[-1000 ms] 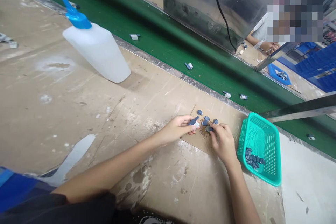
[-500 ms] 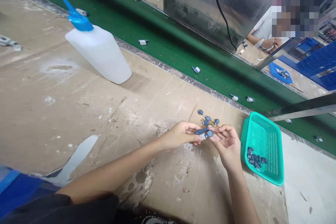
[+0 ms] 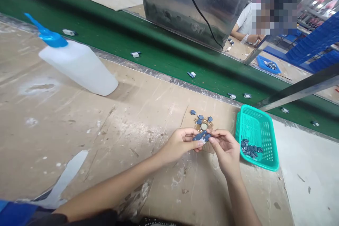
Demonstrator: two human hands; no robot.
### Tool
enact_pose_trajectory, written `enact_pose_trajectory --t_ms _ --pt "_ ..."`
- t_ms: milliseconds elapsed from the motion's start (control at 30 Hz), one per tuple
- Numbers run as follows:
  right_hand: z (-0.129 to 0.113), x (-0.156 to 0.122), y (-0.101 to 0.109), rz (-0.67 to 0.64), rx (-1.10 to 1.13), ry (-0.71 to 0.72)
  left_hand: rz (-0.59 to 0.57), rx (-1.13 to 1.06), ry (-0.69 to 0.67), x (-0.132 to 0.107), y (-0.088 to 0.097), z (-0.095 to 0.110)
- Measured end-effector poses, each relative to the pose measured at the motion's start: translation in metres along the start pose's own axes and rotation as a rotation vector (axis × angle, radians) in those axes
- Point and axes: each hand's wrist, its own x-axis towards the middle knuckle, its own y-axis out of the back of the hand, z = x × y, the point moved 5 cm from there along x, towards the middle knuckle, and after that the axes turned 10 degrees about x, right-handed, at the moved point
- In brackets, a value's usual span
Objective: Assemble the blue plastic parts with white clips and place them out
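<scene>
We look down at a scuffed tan desk (image 3: pixel 79 130) edged by a green conveyor belt (image 3: pixel 164 56), our two hands meeting over a small blue-grey plastic part (image 3: pixel 200 136).

Our left hand (image 3: pixel 178 144) and right hand (image 3: pixel 225 148) pinch that part between fingers and thumbs, just above a cardboard scrap (image 3: pixel 189 122) carrying loose blue-grey pieces (image 3: pixel 201 117) and a round metal disc (image 3: pixel 203 126). Just beside sits a ribbed teal plastic basket (image 3: pixel 271 164) with more pieces (image 3: pixel 249 150) inside. A translucent squeeze bottle (image 3: pixel 76 67) with a blue nozzle (image 3: pixel 45 35) lies on the chalky, gouged desk. Across the belt are a dull steel box (image 3: pixel 201 7), a co-worker's forearm (image 3: pixel 243 36) and blue crates (image 3: pixel 315 39).
</scene>
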Motion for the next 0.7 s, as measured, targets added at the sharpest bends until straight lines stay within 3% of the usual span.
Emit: enact_pose_trajectory --t_ms 233,367,433,533,600,700 --pt "-0.003 -0.003 0.004 -0.088 0.02 -0.143 0.042 0.206 -0.055 -0.006 -0.007 0.003" --pt "-0.006 -0.01 0.006 -0.114 -0.088 -0.038 0.042 0.105 -0.033 -0.006 -0.012 0.003" --pt "-0.01 -0.013 0.004 -0.193 -0.225 0.045 0.043 0.04 -0.001 -0.004 -0.015 0.002" --pt "-0.019 -0.015 0.003 -0.263 -0.64 0.201 0.016 0.066 0.02 -0.001 -0.023 0.004" --pt "-0.024 -0.016 0.004 -0.251 -0.927 0.324 -0.026 0.117 0.028 0.001 -0.03 0.006" --pt "-0.027 -0.018 0.006 -0.209 -1.157 0.513 -0.065 0.162 0.048 0.0 -0.042 0.01"
